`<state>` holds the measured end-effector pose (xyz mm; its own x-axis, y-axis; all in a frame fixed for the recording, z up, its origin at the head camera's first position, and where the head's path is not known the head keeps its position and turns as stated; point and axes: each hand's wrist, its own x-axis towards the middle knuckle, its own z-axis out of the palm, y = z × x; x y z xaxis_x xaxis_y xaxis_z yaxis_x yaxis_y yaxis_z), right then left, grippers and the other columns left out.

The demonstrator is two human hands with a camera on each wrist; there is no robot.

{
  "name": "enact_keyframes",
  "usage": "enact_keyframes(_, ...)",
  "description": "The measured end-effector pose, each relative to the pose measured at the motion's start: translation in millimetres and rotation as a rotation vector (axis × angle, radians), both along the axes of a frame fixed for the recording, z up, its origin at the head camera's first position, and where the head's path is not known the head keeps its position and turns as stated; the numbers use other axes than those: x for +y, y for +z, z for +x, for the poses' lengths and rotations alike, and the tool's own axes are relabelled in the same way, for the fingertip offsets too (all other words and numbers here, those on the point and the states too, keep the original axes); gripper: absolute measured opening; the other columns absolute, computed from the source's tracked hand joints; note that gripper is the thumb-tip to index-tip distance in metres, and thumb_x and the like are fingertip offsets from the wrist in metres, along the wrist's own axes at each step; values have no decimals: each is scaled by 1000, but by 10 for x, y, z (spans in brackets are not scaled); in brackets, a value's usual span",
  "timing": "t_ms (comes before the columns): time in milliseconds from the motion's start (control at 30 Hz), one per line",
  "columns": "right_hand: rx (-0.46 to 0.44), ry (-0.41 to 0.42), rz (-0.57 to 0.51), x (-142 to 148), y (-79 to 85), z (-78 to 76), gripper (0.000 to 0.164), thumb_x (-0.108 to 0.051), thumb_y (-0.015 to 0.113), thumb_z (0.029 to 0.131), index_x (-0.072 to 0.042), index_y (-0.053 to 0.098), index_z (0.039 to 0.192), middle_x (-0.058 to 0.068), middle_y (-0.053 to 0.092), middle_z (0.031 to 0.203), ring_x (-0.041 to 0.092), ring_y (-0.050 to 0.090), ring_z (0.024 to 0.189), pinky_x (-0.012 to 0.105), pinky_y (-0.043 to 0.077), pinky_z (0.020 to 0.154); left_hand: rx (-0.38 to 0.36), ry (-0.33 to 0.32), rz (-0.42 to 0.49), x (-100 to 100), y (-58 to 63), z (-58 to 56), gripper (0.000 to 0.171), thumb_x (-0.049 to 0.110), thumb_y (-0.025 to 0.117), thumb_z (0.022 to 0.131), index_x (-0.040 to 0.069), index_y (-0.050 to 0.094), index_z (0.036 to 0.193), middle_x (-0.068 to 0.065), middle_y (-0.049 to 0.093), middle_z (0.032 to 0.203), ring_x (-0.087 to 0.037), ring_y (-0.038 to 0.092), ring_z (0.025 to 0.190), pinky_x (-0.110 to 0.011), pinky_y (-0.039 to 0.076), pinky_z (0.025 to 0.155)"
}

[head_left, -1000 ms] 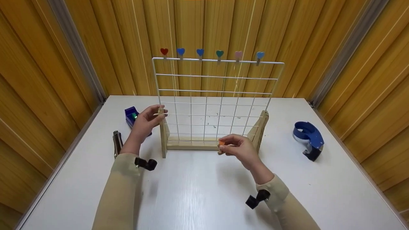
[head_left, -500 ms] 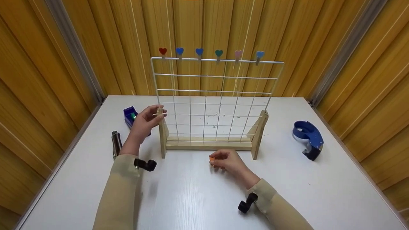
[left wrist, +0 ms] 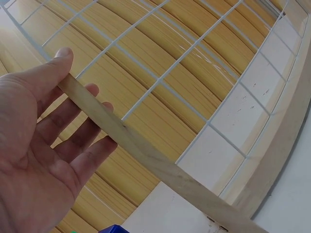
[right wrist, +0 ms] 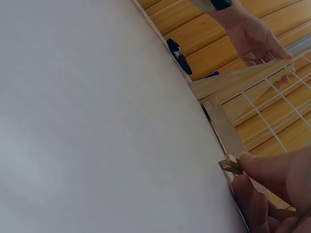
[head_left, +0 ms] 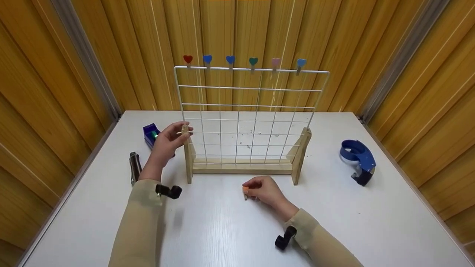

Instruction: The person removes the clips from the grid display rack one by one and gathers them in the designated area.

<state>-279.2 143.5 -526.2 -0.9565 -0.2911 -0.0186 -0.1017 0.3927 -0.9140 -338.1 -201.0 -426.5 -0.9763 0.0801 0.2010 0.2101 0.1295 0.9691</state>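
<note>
My left hand (head_left: 167, 142) holds the top of the left wooden post (head_left: 189, 159) of an upright white wire grid rack. In the left wrist view, the thumb lies on one side of that post (left wrist: 146, 150) and the fingers reach round the other. Low in front of the rack, my right hand (head_left: 266, 191) pinches a small wooden clothespin with an orange top (head_left: 245, 190) between thumb and fingers. Its wooden legs (right wrist: 230, 164) stick out past the fingertips in the right wrist view, and the orange part is hidden there.
Several heart-topped clothespins, among them a red one (head_left: 188, 59) and a green one (head_left: 253, 61), stand along the rack's top wire. At left lie a purple tape dispenser (head_left: 150, 132) and a dark stapler-like tool (head_left: 135, 167). A blue tape dispenser (head_left: 359, 157) lies at right.
My right hand has moved down and toward me with the orange clothespin, from the rack's base bar to just above the table. The left hand has kept its hold on the post.
</note>
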Motion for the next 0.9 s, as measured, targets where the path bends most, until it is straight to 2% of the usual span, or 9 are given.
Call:
enact_keyframes(300,-1,-17,51,16,-31,-25,17,-9,81,87,-3,80,103,7,76,92,8,63,68,23,52,59,13,-1,4,4,-26,-6,44,30,68,101,19,58,143,-9,64,140,-21,64,130,-43,50,112)
enact_keyframes(500,8,-13,27,23,-26,-29,22,-11,82,86,0,78,105,9,75,90,7,64,68,21,53,59,5,6,7,2,-19,-5,44,29,68,101,19,58,142,-9,64,140,-19,64,128,-42,50,112)
enact_keyframes(700,4,12,-12,51,-10,-31,28,-11,82,87,5,75,109,13,74,91,7,65,70,20,57,62,5,5,8,-1,-19,9,43,23,66,102,16,57,144,-11,63,141,-24,63,131,-39,52,111)
enact_keyframes(800,-10,21,-7,82,46,-38,29,-12,81,88,4,74,112,12,74,94,9,66,72,22,57,63,7,-2,16,4,-16,9,44,23,66,102,15,57,144,-12,63,141,-25,63,131,-37,52,110)
enact_keyframes(900,6,25,6,133,172,-44,30,-13,79,90,3,73,115,12,73,98,10,68,74,23,57,65,4,-4,25,9,-14,7,45,25,67,102,15,56,144,-12,63,141,-24,62,132,-36,52,110)
